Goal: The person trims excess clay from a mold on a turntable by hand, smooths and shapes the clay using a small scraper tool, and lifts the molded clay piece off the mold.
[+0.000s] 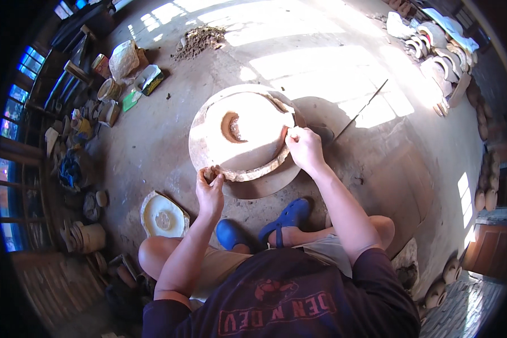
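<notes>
A round plaster mould point(256, 121) with a hollow in its middle rests on a round board point(248, 188) before me, its top glaring in sunlight. A rough-edged curved strip point(248, 173) runs round its near side. My left hand point(210, 191) grips the strip's left end with curled fingers. At the mould's right side, my right hand point(302, 147) is closed on the rim, its fingertips partly hidden.
A shallow white mould point(162, 217) lies at my left, near my blue clogs point(287, 222). Soil point(200, 40) is heaped behind, tubs point(108, 90) line the left, curved pieces point(434, 56) lie upper right, and a thin rod point(363, 107) lies right.
</notes>
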Demonstrator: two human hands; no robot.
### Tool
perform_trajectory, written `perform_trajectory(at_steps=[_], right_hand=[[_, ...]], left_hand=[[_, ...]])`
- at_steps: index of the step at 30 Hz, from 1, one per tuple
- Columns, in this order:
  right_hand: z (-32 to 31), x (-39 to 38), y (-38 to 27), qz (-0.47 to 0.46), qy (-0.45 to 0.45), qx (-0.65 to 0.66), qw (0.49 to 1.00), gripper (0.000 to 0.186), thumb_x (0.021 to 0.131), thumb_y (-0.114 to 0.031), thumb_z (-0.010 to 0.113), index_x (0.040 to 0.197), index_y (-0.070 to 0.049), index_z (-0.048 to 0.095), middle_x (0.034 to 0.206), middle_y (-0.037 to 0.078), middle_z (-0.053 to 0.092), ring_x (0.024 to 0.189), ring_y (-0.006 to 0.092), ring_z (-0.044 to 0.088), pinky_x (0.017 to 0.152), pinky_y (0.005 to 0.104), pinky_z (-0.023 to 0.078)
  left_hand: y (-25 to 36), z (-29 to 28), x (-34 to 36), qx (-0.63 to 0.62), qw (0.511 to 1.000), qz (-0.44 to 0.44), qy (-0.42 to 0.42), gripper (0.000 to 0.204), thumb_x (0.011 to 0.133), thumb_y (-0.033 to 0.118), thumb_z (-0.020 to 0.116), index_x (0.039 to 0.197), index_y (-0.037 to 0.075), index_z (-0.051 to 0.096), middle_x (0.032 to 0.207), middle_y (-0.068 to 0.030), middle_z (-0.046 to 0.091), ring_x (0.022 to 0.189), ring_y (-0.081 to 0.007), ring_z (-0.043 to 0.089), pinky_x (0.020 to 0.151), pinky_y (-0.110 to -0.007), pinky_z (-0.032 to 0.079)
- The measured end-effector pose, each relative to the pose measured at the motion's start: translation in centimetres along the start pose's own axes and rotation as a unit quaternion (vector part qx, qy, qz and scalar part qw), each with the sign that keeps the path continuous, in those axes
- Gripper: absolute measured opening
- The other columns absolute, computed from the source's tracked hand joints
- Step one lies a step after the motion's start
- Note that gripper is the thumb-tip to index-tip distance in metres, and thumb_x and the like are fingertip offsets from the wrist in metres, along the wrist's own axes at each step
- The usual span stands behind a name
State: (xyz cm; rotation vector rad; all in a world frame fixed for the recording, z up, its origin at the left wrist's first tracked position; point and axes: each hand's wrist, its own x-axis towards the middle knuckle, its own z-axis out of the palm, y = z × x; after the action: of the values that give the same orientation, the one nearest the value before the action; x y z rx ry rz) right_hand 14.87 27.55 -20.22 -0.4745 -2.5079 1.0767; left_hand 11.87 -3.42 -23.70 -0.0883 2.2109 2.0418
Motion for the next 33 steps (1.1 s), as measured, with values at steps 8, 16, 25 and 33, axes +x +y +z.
perform_trajectory(at_steps=[8,16,25,33], right_hand=[[0.3,-1.0,-0.4,-0.058,0.006,-0.049,0.997,0.019,0.091,-0.006,0.068,0.107,0.000,0.076,0.093,0.022,0.069,0.089,0.0383,0.070,0.083,0.0457,0.056],[1.3,-4.1,-1.1,-0.027,0.023,-0.038,0.999,0.028,0.095,-0.006,0.066,0.120,0.003,0.073,0.099,0.019,0.067,0.091,0.0363,0.069,0.085,0.0426,0.057],[0.4,-7.2,-4.4,0.023,-0.010,0.002,1.000,0.033,0.096,-0.011,0.064,0.126,0.002,0.072,0.102,0.019,0.064,0.100,0.0368,0.067,0.089,0.0439,0.055],[-1.1,-12.8,-7.7,-0.176,-0.167,0.088,0.966,0.034,0.093,-0.019,0.075,0.121,0.000,0.073,0.107,0.016,0.068,0.100,0.0330,0.069,0.087,0.0438,0.057]], left_hand=[[0.7,1.0,-1.9,0.082,0.996,-0.010,-0.012,0.035,0.097,0.011,0.075,0.124,-0.003,0.058,0.105,-0.0098,0.071,0.098,-0.0171,0.067,0.086,-0.032,0.054],[1.2,1.7,-3.6,-0.065,0.990,-0.090,-0.087,0.039,0.114,0.030,0.051,0.141,0.001,0.049,0.136,-0.0116,0.059,0.124,-0.0204,0.060,0.103,-0.042,0.055],[1.6,2.0,-5.3,-0.064,0.985,-0.081,-0.138,0.039,0.114,0.036,0.048,0.133,0.002,0.056,0.126,-0.0085,0.063,0.113,-0.0172,0.063,0.095,-0.038,0.056],[4.0,1.6,-6.2,-0.050,0.918,-0.128,-0.371,0.048,0.112,0.047,0.050,0.115,0.004,0.070,0.099,-0.0019,0.070,0.088,-0.0105,0.063,0.070,-0.027,0.049]])
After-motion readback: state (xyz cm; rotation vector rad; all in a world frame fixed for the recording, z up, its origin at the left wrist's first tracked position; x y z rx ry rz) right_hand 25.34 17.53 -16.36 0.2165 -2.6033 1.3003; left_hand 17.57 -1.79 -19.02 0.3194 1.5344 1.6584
